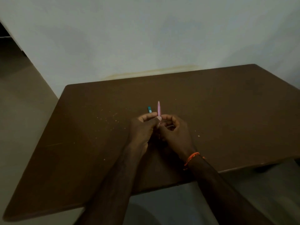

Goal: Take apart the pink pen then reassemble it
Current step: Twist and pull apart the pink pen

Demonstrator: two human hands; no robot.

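Left hand (142,125) and right hand (172,127) both gripping upright pink pen (158,108) over brown table (227,103); teal object (149,109) beside

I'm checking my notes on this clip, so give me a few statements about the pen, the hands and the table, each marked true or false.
1. Both hands, left hand and right hand, are at the slim pink plastic pen. True.
2. The pen lies flat on the brown wooden table. False: it is held up, pointing away.
3. A small teal object lies left of the pen. True.
4. The orange braided wristband is on the left wrist. False: the right.
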